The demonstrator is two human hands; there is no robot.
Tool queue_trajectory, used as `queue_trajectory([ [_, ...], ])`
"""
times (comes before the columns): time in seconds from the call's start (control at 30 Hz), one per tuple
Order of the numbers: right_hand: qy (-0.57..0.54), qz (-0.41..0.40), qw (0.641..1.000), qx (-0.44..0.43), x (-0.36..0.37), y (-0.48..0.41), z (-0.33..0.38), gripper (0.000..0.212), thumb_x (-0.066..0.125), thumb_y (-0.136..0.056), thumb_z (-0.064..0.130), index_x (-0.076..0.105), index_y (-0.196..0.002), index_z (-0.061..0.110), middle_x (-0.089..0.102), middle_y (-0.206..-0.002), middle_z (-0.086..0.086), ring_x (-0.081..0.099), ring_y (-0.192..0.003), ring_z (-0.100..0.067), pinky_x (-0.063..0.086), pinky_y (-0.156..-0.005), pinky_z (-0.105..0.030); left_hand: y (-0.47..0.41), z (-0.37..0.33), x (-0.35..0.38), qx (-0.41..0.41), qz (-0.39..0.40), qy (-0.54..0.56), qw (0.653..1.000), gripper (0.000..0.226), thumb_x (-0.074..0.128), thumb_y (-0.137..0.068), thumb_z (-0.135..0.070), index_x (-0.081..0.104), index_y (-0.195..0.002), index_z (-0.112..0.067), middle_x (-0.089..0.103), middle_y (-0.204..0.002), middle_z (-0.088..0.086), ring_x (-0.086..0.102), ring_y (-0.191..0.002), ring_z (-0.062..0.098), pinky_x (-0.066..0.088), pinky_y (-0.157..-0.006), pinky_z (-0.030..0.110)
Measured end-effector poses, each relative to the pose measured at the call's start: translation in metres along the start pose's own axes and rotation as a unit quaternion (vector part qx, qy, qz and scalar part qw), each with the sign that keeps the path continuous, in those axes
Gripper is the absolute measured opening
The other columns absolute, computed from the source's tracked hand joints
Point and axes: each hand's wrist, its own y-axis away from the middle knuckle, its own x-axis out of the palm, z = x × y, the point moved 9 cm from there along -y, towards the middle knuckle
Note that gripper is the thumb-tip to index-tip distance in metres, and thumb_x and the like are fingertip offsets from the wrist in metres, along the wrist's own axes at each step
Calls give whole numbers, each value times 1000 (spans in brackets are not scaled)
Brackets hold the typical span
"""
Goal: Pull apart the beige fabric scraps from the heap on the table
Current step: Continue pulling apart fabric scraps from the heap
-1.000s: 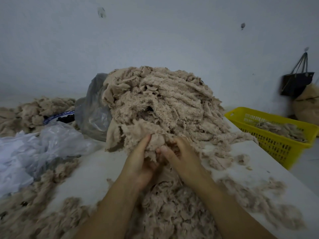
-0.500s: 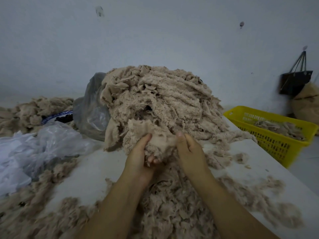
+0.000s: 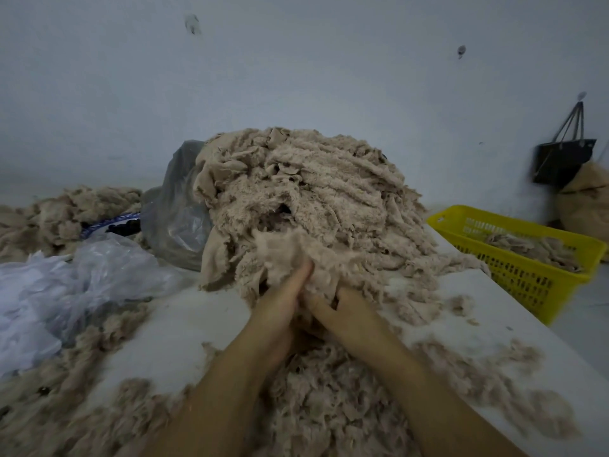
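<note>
Because the beige fabric scraps (image 3: 329, 407) are fluffy and fraying, they look very light and soft, yet their fibres probably cling to each other. The heap (image 3: 313, 192) stands on the table (image 3: 184, 324) in front of the person. At its near foot the left hand (image 3: 283, 305) pinches a tuft (image 3: 286, 252), and the right hand (image 3: 351, 311) curls its fingers into the same tuft, touching the left. I think it is best to take hold near a free edge, in small portions, so the heap is not dragged.
</note>
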Motion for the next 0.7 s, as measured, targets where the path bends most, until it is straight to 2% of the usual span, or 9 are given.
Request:
queue_trajectory([
  [0.13, -10, -14, 999, 37, -10, 1, -9, 26, 58, -98, 33, 72, -77, 27, 71, -70, 10, 66, -66, -4, 52, -61, -26, -8, -5, -8, 64, -46, -38, 996, 41, 77, -61, -63, 80, -91, -35, 78, -97, -2, 75, -87, 14, 60, -68, 30],
  [0.2, -130, -147, 979, 53, -46, 1, -13, 34, 56, -96, 16, 73, -68, 25, 69, -62, 5, 64, -60, -15, 49, -50, -23, -6, -14, -11, 117, -28, -122, 985, 47, 72, -65, -76, 76, -101, -45, 74, -111, -15, 69, -104, 7, 54, -84, 26],
  [0.27, -360, -317, 877, 36, -98, 10, -21, 43, 51, -94, 5, 70, -61, 24, 63, -61, 5, 57, -59, -18, 44, -47, -21, -7, -15, -13, 135, -11, -270, 953, 56, 57, -63, -90, 67, -106, -57, 64, -116, -32, 60, -109, -7, 46, -91, 22],
  [0.33, -511, -373, 775, -9, -128, 12, -34, 21, 52, -102, 33, 69, -97, 21, 66, -89, 1, 67, -71, -17, 51, -58, -23, -13, -8, -12, 134, 7, -416, 899, 55, 50, -68, -90, 58, -113, -59, 52, -125, -37, 49, -116, -9, 42, -93, 19],
  [0.37, -496, -373, 784, 13, -128, 10, -42, 34, 52, -99, 47, 63, -111, 18, 64, -95, 0, 68, -71, -13, 52, -62, -25, -17, -3, -11, 133, 15, -487, 863, 52, 52, -76, -83, 52, -121, -56, 46, -129, -32, 43, -121, -3, 40, -98, 23],
  [0.43, -359, -328, 868, 96, -111, 8, -54, 34, 51, -99, 49, 63, -106, 18, 64, -84, 1, 62, -60, -8, 48, -59, -27, -23, 6, -13, 128, 3, -601, 789, 49, 56, -89, -65, 49, -132, -42, 42, -120, -20, 35, -120, 8, 36, -101, 30],
  [0.5, -152, -237, 953, 108, -84, 1, -49, 23, 53, -98, 45, 68, -91, 28, 67, -76, 6, 59, -57, -6, 45, -60, -26, -23, 1, -14, 145, -30, -638, 756, 21, 56, -96, -50, 59, -107, -33, 46, -101, -14, 41, -111, 14, 36, -88, 29],
  [0.63, 60, 22, 998, 6, -9, -7, -22, 31, 52, -79, 76, 59, -103, 57, 61, -102, 25, 59, -87, 9, 44, -67, -10, -19, -11, -33, 143, -90, -407, 897, 23, 54, -100, -35, 62, -83, -22, 66, -81, -3, 65, -83, 18, 56, -77, 41],
  [0.7, 124, 66, 990, 2, 6, -5, -21, 32, 59, -84, 64, 56, -111, 47, 55, -105, 24, 55, -91, 6, 41, -68, -8, -16, -15, -45, 131, -132, -285, 940, 25, 55, -101, -38, 65, -83, -24, 70, -74, -3, 67, -74, 18, 58, -72, 42],
])
